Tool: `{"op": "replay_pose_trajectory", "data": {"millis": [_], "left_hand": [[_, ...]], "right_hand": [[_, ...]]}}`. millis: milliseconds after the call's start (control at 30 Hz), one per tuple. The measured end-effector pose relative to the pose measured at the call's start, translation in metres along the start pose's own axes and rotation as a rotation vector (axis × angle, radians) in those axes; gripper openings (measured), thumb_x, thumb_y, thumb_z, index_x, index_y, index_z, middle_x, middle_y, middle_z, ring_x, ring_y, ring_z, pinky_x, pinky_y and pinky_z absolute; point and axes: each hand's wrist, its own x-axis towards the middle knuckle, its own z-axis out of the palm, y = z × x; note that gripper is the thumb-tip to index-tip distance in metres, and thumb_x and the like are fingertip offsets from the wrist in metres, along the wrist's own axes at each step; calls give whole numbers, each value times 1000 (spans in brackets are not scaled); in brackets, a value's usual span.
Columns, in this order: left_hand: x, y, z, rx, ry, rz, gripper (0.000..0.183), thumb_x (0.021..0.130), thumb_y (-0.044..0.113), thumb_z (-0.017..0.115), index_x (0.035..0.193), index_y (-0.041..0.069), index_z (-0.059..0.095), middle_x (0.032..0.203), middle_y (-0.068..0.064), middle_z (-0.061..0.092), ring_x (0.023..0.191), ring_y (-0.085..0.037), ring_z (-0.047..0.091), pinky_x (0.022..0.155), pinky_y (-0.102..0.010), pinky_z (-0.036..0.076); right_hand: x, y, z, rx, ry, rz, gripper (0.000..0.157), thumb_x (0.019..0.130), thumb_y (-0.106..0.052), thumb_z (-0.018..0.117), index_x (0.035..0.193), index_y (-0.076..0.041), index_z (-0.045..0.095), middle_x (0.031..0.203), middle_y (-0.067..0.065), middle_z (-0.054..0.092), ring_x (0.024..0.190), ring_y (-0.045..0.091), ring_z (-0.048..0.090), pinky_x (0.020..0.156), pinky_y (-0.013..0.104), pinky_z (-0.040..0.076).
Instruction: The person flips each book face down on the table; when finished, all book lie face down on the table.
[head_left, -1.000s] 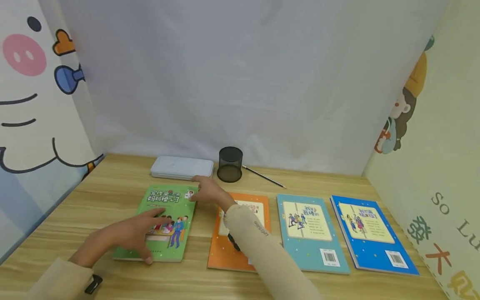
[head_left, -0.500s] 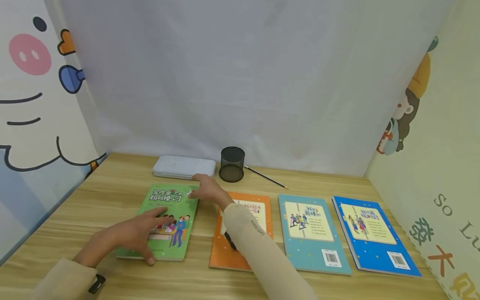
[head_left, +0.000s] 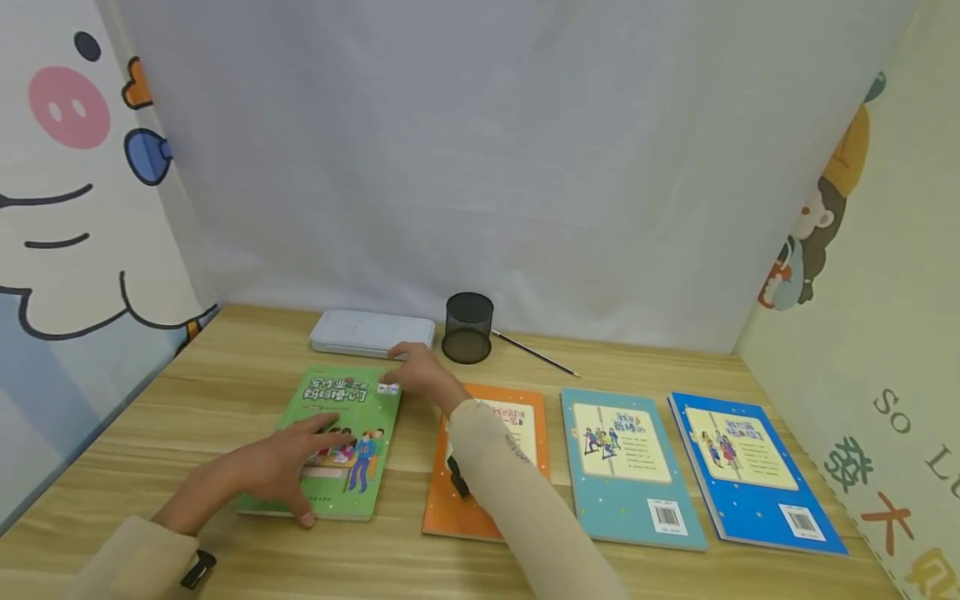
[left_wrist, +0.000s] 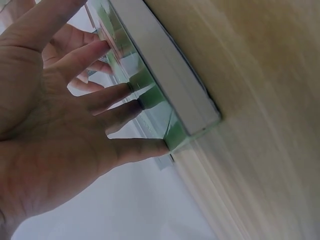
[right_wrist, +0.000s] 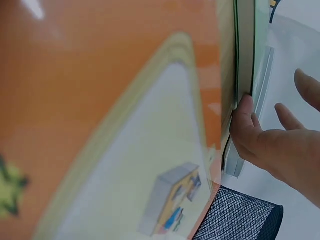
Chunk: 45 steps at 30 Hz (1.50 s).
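A green book [head_left: 345, 492] with a cartoon cover lies flat on the left of the wooden table. Over its left half my left hand [head_left: 270, 471] is spread; the left wrist view shows its fingertips [left_wrist: 157, 146] touching the glossy cover. At the book's upper right corner is my right hand [head_left: 426, 377]. In the right wrist view, fingers of this right hand [right_wrist: 280, 145] touch the side of the green book [right_wrist: 246, 55], with the thumb held apart. Beneath the right forearm lies an orange book [head_left: 453, 521], partly covered by the sleeve.
Further right lie a teal book [head_left: 622, 517] and a blue book [head_left: 757, 512], side by side. Along the back stand a white flat case [head_left: 371, 331] and a black mesh pen holder [head_left: 468, 329]. A pencil [head_left: 536, 354] lies next to the holder. A white curtain [head_left: 487, 167] hangs behind.
The head view has swung slightly, so everything appears a little further right. Both hands and the green book keep nearly the same places relative to each other.
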Motion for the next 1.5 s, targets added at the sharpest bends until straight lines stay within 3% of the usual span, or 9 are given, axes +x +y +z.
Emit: {"op": "replay_pose_trajectory", "data": {"millis": [233, 333, 467, 600, 767, 900, 1033, 1300, 1500], "left_hand": [[2, -1, 0, -13, 5, -5, 105, 57, 31, 97, 148, 12, 48, 159, -30, 23, 143, -60, 22, 105, -75, 32], [1, 0, -1, -16, 13, 10, 105, 56, 29, 97, 147, 10, 48, 159, -31, 23, 142, -60, 22, 104, -74, 33], [0, 2, -2, -23, 13, 15, 105, 57, 29, 97, 147, 10, 48, 159, -31, 22, 142, -60, 21, 104, -75, 33], [0, 1, -2, -23, 12, -2, 105, 57, 30, 97, 148, 11, 47, 160, -30, 22, 143, -60, 21, 104, -76, 32], [0, 0, -1, -17, 8, -20, 105, 58, 30, 96, 149, 14, 47, 161, -29, 20, 144, -59, 20, 105, -75, 31], [-1, -1, 0, -20, 7, -19, 105, 58, 30, 96, 149, 14, 47, 161, -29, 20, 143, -60, 20, 104, -76, 30], [-1, -1, 0, -22, 7, -17, 104, 59, 31, 96, 149, 15, 47, 161, -28, 20, 143, -61, 20, 104, -77, 30], [-3, -2, 0, -42, 1, -3, 105, 59, 31, 96, 150, 15, 46, 162, -29, 19, 143, -61, 20, 105, -76, 30], [-4, -8, 0, -100, 11, 37, 106, 60, 34, 95, 150, 14, 45, 162, -30, 18, 144, -59, 22, 108, -73, 29]], "right_hand": [[5, -2, -6, 321, -43, 134, 42, 94, -6, 67, 135, -4, 59, 153, 16, 40, 125, 30, 56, 98, 40, 53], [4, -2, -8, 390, -28, 172, 41, 95, -8, 67, 135, -5, 59, 148, 16, 45, 104, 22, 58, 83, 35, 53], [4, -4, -10, 453, -7, 203, 43, 94, -9, 67, 136, -4, 58, 135, 14, 54, 68, 14, 41, 66, 31, 43], [4, -5, -11, 466, -15, 209, 45, 94, -9, 68, 136, -2, 57, 115, 8, 60, 57, 11, 31, 61, 29, 40], [6, -6, -9, 408, -67, 223, 53, 93, -6, 68, 143, -3, 52, 120, 10, 60, 65, 14, 43, 64, 28, 44], [6, -4, -6, 345, -124, 240, 60, 93, -7, 69, 149, -10, 47, 147, 16, 49, 100, 23, 60, 84, 34, 53], [6, -2, -4, 350, -155, 247, 63, 94, -4, 67, 152, -13, 43, 149, 22, 47, 129, 39, 56, 104, 47, 50], [6, -1, -4, 356, -173, 279, 62, 94, 7, 59, 150, -14, 44, 110, 19, 65, 104, 37, 70, 83, 46, 61], [4, -2, -3, 348, -183, 255, 61, 95, 6, 58, 149, -15, 42, 103, 17, 65, 96, 37, 72, 75, 45, 62]]}}
